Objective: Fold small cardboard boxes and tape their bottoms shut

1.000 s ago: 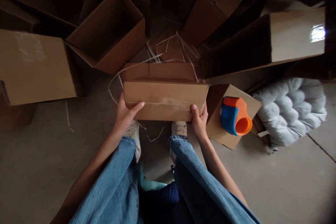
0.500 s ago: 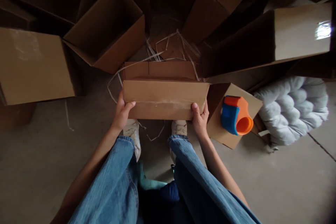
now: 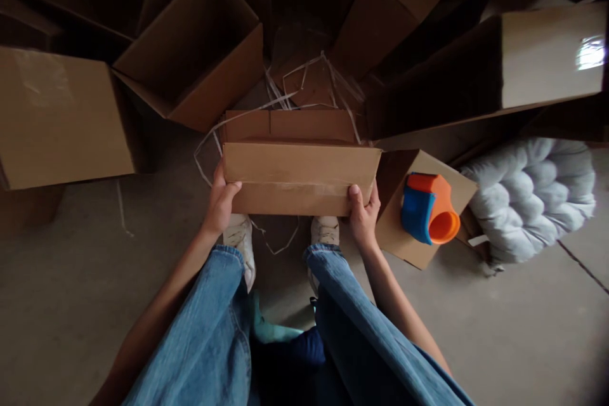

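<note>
Between my hands is a brown cardboard box (image 3: 297, 168), its long side across my view and a strip of clear tape along its seam. My left hand (image 3: 221, 200) grips its left end, thumb on the near face and fingers hidden behind the edge. At the opposite end my right hand (image 3: 364, 212) holds it the same way. Flat cardboard (image 3: 304, 125) shows just beyond the box. Loose pale strapping (image 3: 280, 100) tangles around and behind it. A tape dispenser (image 3: 431, 209), orange and blue, rests on a smaller carton (image 3: 423, 254) to the right of my right hand.
A grey tufted cushion (image 3: 537, 200) lies on the concrete floor (image 3: 85, 279) at the right. Open cartons (image 3: 223, 76) stand at the back, with a taped carton (image 3: 61, 120) at left and a large one (image 3: 549, 60) at right. My shoes (image 3: 239, 241) are below the box.
My left thumb has shifted slightly left along the box. The box stays in both hands, almost in the same place.
</note>
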The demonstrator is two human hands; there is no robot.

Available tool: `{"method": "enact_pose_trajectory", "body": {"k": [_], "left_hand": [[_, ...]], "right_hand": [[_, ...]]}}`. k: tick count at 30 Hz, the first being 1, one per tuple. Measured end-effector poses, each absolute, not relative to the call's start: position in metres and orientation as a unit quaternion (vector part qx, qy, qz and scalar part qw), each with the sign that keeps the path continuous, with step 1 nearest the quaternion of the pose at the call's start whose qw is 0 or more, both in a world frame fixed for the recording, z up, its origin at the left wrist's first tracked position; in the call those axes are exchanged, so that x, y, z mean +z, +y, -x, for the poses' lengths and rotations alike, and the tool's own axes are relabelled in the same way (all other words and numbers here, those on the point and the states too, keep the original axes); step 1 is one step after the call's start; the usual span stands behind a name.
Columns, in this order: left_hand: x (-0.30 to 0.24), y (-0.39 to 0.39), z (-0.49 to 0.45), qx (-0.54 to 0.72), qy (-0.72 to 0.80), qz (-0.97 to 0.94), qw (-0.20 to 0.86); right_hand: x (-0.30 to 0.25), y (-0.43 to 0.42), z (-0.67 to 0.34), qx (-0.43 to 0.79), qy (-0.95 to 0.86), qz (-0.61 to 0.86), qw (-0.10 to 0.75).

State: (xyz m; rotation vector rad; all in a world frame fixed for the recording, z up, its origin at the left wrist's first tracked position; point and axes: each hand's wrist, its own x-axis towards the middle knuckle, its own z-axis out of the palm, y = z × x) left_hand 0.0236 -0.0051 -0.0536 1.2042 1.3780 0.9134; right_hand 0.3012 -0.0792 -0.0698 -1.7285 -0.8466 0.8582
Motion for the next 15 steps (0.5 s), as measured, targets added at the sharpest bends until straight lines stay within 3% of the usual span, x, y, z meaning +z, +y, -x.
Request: {"method": "enact_pose_trajectory", "body": {"k": [15], "left_hand": [[-0.0540, -0.0081, -0.0188, 0.354, 0.595, -0.540, 0.479]], "right_hand": [[-0.0691, -0.0809, -0.3011, 0.345, -0.353, 0.720, 0.487]]}}
